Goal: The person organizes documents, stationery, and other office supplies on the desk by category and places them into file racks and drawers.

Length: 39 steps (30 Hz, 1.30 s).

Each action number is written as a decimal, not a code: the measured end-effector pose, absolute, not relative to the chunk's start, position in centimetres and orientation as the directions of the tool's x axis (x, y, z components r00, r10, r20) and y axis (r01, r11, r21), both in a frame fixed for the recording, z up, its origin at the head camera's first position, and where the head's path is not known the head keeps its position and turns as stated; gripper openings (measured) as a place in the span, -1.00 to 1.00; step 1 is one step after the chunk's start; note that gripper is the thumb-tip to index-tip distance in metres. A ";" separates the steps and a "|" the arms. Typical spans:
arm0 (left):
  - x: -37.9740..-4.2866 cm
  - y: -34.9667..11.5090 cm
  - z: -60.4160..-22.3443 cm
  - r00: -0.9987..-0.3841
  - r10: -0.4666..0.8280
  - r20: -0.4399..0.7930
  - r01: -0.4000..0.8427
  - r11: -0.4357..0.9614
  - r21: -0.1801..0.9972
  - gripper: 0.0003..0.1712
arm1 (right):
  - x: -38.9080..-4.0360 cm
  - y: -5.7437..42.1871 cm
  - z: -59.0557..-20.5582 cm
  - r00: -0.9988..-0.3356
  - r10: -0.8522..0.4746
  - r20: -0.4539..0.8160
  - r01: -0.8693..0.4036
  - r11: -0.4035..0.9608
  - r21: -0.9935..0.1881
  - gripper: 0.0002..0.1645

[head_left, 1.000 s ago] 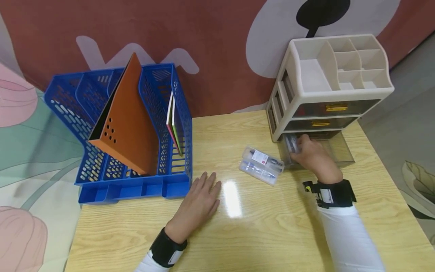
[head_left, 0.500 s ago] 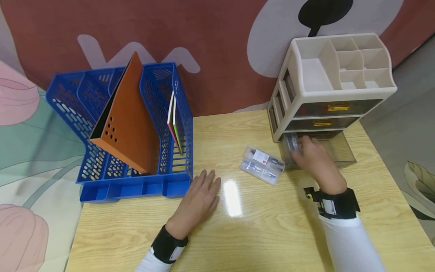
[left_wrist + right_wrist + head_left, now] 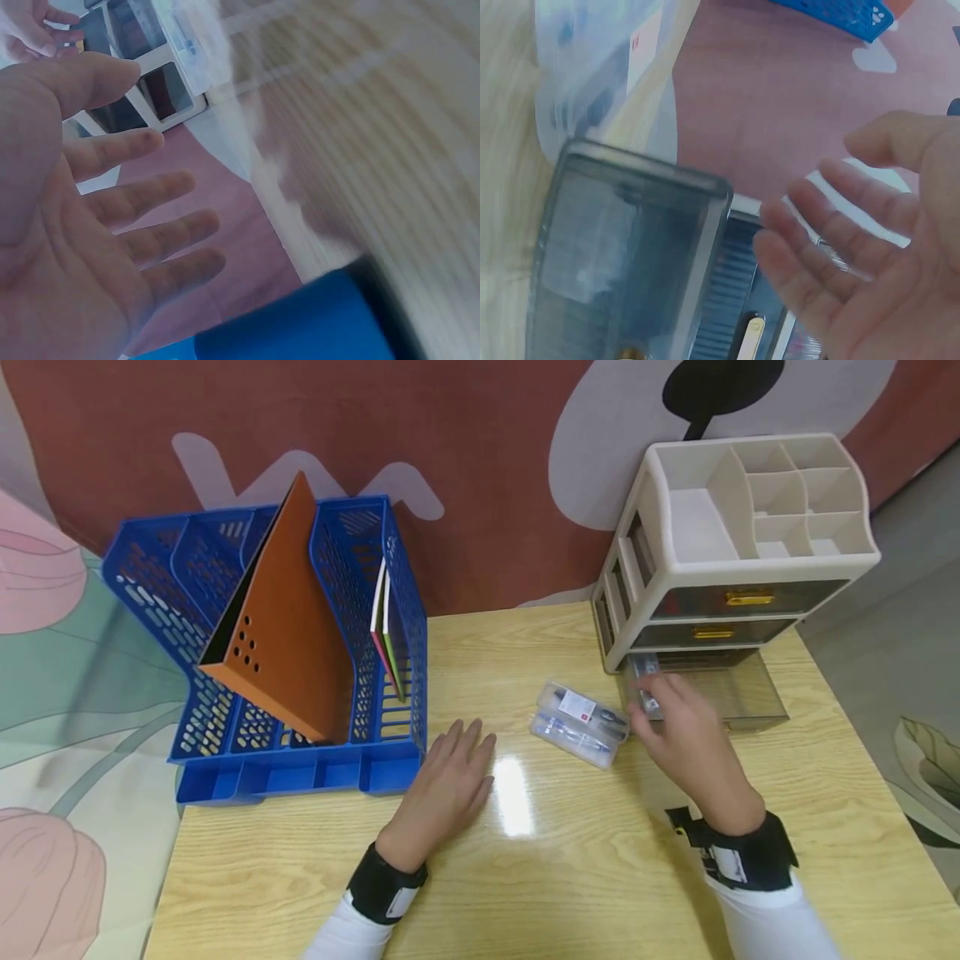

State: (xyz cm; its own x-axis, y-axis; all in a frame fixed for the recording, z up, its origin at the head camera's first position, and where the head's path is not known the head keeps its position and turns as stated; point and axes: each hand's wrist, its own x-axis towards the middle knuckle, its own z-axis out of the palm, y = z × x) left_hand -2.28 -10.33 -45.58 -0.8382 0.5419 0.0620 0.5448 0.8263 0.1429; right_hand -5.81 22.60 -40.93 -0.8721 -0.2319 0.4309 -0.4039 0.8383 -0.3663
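Observation:
My right hand [image 3: 693, 752] hovers over the front left part of the pulled-out bottom drawer [image 3: 750, 693]. Its fingers are loosely bent with nothing between them, as the right wrist view also shows. A clear packaged item [image 3: 647, 681] lies along the drawer's left side, partly behind the fingers. Left of the drawer, on the table, is a clear plastic case [image 3: 577, 722] with a white label and pen-like items inside. My left hand [image 3: 442, 789] is spread palm down low over the table, fingers nearly straight, close to the front right corner of the blue file rack [image 3: 300, 779].
The cream drawer unit [image 3: 660, 572] stands at the back right, with two upper drawers shut and compartments on top. In the blue rack stand an orange folder [image 3: 292, 635] and thin booklets [image 3: 386, 635]. A patterned cloth [image 3: 495, 485] hangs behind the table [image 3: 540, 893].
My right hand has let go of the packaged item in the drawer and drawn back toward the drawer's front. The left hand has shifted only slightly.

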 end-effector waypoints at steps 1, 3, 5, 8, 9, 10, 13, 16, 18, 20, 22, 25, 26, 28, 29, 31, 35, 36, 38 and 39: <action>-2.4 -10.2 -45.6 -0.840 0.538 0.061 0.541 0.828 0.148 -0.37 | -5.6 22.4 -41.0 -0.867 -0.244 0.434 -0.417 0.832 -0.367 -0.66; -2.6 -10.0 -45.6 -0.844 0.533 0.066 0.536 0.829 0.161 -0.37 | -5.2 22.1 -41.2 -0.867 -0.260 0.426 -0.430 0.821 -0.375 -0.63; -2.8 -9.8 -45.6 -0.846 0.528 0.076 0.533 0.828 0.176 -0.37 | -4.9 21.7 -41.4 -0.864 -0.283 0.417 -0.446 0.813 -0.373 -0.59; -3.1 -9.5 -45.6 -0.844 0.527 0.098 0.536 0.822 0.193 -0.37 | -4.5 21.1 -42.0 -0.851 -0.332 0.406 -0.481 0.803 -0.351 -0.57; -3.1 -9.4 -45.6 -0.843 0.527 0.104 0.537 0.820 0.197 -0.37 | -4.4 20.9 -42.3 -0.845 -0.354 0.401 -0.495 0.802 -0.334 -0.55; -3.2 -9.3 -45.6 -0.844 0.526 0.104 0.536 0.821 0.198 -0.36 | -4.3 20.6 -42.6 -0.839 -0.377 0.392 -0.509 0.800 -0.318 -0.53; -3.3 -9.0 -45.6 -0.846 0.523 0.103 0.533 0.821 0.205 -0.36 | -4.0 20.1 -43.5 -0.821 -0.447 0.356 -0.548 0.792 -0.268 -0.50; -3.4 -8.7 -45.5 -0.848 0.522 0.092 0.528 0.821 0.214 -0.36 | -3.8 19.6 -44.2 -0.810 -0.494 0.316 -0.570 0.789 -0.228 -0.48; -3.4 -8.5 -45.4 -0.848 0.522 0.091 0.528 0.820 0.220 -0.37 | -3.8 19.4 -44.5 -0.809 -0.508 0.294 -0.574 0.790 -0.216 -0.48; -3.5 -8.3 -45.4 -0.850 0.520 0.090 0.526 0.822 0.219 -0.37 | -3.7 19.2 -44.9 -0.814 -0.513 0.273 -0.570 0.794 -0.210 -0.47; -3.5 -8.2 -45.4 -0.852 0.516 0.089 0.522 0.824 0.219 -0.37 | -3.8 19.1 -45.2 -0.819 -0.513 0.256 -0.566 0.796 -0.213 -0.48; -3.6 -8.1 -45.5 -0.855 0.512 0.084 0.517 0.824 0.233 -0.37 | -3.8 18.9 -45.9 -0.828 -0.510 0.234 -0.556 0.802 -0.220 -0.49; -3.6 -8.1 -45.6 -0.856 0.510 0.081 0.513 0.823 0.242 -0.37 | -3.8 18.9 -46.1 -0.830 -0.509 0.228 -0.553 0.804 -0.221 -0.49; -3.7 -8.0 -45.6 -0.861 0.503 0.075 0.504 0.824 0.259 -0.36 | -3.8 18.8 -46.5 -0.835 -0.504 0.220 -0.546 0.809 -0.218 -0.48; -3.7 -8.0 -45.7 -0.865 0.497 0.073 0.497 0.826 0.265 -0.36 | -3.8 18.8 -46.6 -0.837 -0.502 0.217 -0.543 0.812 -0.214 -0.47; -3.9 -8.0 -45.7 -0.872 0.485 0.067 0.484 0.832 0.273 -0.35 | -3.8 18.7 -47.0 -0.840 -0.500 0.212 -0.538 0.819 -0.200 -0.47; -4.0 -8.0 -45.6 -0.879 0.473 0.059 0.470 0.839 0.273 -0.35 | -3.7 18.4 -47.3 -0.844 -0.496 0.203 -0.530 0.829 -0.176 -0.47; -4.0 -8.0 -45.5 -0.880 0.471 0.057 0.467 0.839 0.278 -0.36 | -3.7 18.3 -47.4 -0.843 -0.497 0.203 -0.531 0.830 -0.171 -0.48; -4.0 -8.0 -45.4 -0.885 0.463 0.052 0.457 0.842 0.286 -0.36 | -3.6 18.2 -47.4 -0.843 -0.497 0.204 -0.531 0.831 -0.168 -0.50; -4.0 -8.1 -45.3 -0.887 0.459 0.049 0.452 0.844 0.289 -0.35 | -3.6 18.1 -47.5 -0.844 -0.496 0.204 -0.530 0.832 -0.166 -0.49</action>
State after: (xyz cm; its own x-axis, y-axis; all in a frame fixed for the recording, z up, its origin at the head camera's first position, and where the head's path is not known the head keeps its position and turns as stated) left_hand -3.99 -8.07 -45.34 -0.8872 0.4587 0.0494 0.4522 0.8437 0.2892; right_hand -3.57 18.15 -47.47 -0.8438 -0.4965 0.2039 -0.5296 0.8319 -0.1658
